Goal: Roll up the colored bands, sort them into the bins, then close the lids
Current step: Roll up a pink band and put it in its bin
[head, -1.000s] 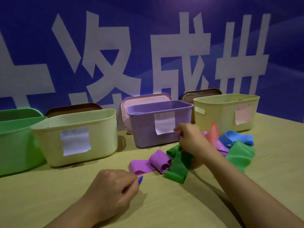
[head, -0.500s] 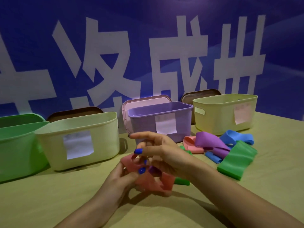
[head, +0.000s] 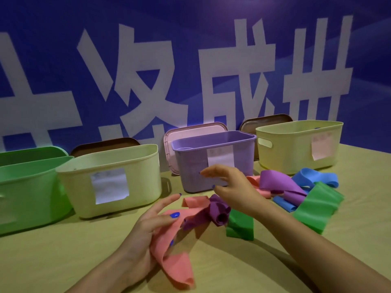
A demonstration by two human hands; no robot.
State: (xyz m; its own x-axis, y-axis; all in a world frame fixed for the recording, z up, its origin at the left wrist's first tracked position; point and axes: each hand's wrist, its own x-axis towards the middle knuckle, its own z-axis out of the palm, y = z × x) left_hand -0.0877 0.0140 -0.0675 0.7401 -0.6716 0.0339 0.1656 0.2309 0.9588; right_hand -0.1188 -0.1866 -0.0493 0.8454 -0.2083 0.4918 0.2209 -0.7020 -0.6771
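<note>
**Inspector:** Largest first. Four open bins along the table (head: 63, 261): green bin (head: 25, 187) at nine o'clock, cut off by the frame; cream bin (head: 110, 178); purple bin (head: 213, 159) at twelve; yellow bin (head: 296, 144) at two. Lids lean behind them.

**Clerk:** The hands?

**Inspector:** Left hand (head: 146, 235) at six, thumb pressing the pink band (head: 175, 261) against loosely curled fingers, forefinger extended. Right hand (head: 230, 185) at centre, fingers spread, gripping nothing.

**Clerk:** Bands?

**Inspector:** Loose pile (head: 296, 191) at three. A rolled purple band (head: 218, 210) touches the pink one.

**Clerk:** Unclear?

**Inspector:** Bin labels illegible; bin contents hidden.
</note>
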